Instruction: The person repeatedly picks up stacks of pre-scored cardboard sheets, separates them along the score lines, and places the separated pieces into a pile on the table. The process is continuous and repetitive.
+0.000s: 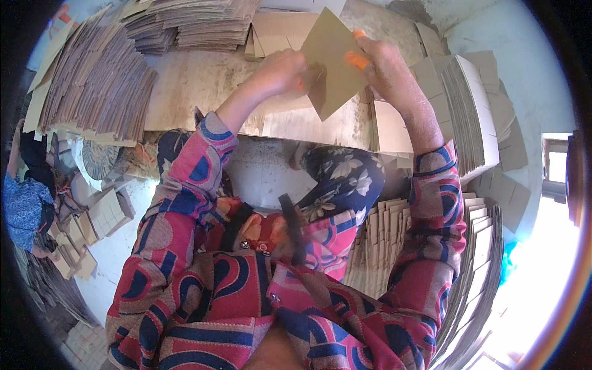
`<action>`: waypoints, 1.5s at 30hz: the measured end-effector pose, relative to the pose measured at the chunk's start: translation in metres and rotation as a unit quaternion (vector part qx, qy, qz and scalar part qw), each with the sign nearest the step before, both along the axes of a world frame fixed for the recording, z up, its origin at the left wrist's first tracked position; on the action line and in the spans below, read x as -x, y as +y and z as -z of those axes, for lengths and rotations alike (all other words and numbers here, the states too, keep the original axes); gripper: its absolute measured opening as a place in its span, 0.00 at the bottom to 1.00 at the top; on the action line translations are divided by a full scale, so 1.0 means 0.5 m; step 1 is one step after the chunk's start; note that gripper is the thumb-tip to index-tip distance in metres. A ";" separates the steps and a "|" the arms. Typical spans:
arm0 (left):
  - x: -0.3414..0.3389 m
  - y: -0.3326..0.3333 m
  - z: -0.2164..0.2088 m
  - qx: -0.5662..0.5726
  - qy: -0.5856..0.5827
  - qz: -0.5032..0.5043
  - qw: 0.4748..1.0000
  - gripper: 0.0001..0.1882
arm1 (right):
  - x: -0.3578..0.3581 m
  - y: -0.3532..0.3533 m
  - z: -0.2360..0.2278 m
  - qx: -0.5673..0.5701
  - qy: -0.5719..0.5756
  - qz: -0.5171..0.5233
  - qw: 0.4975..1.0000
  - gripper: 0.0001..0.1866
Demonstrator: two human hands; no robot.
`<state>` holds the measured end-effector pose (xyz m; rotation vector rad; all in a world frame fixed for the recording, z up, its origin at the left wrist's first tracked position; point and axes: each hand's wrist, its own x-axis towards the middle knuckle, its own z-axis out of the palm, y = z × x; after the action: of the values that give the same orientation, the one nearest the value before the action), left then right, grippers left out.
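Observation:
A flat brown cardboard sheet (339, 68) is raised over the low worktable (191, 80), turned so that one corner points up. My right hand (388, 71) grips its right edge, with orange coverings on the fingers. At the sheet's left edge my left hand (283, 71) is closed in a fist, slightly blurred, with a bit of orange at the fingertips. Whatever it pinches is hidden by the hand. Under the hands lie pale cardboard pieces (280, 31) on the tabletop.
Tall rows of cardboard pieces (95, 80) line the table's left side, with more stacks (203, 24) at the back. Slotted sheets (472, 111) stand at the right, and further rows (382, 240) beside my right arm. Another person's blue sleeve (28, 206) shows at far left.

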<state>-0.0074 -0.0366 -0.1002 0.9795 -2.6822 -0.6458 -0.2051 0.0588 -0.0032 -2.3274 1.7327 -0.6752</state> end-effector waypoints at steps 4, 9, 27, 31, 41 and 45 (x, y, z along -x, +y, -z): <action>-0.004 0.007 0.000 0.029 0.029 0.023 0.999 0.11 | 0.011 0.012 0.024 0.048 0.023 -0.003 0.999 0.12; -0.005 0.003 0.012 0.010 -0.021 0.016 1.000 0.12 | -0.035 0.040 0.001 -0.001 -0.051 0.053 0.997 0.13; -0.040 0.045 -0.036 -0.009 0.025 -0.005 1.000 0.20 | 0.015 0.103 0.168 0.059 0.084 0.270 0.957 0.38; -0.063 0.065 -0.053 0.003 0.041 -0.024 0.999 0.24 | 0.192 0.084 0.280 0.036 0.166 0.389 0.906 0.42; -0.115 0.091 -0.050 0.088 0.108 -0.051 0.989 0.27 | 0.231 -0.047 0.529 -0.138 0.305 0.501 0.798 0.49; -0.105 0.086 -0.031 0.059 0.116 -0.085 0.988 0.26 | 0.297 -0.055 0.578 -0.131 0.419 0.404 0.803 0.36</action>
<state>0.0450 0.0064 -0.0845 1.0197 -2.3749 -0.5249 -0.3534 0.0315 -0.2919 -1.6761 2.9738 0.6609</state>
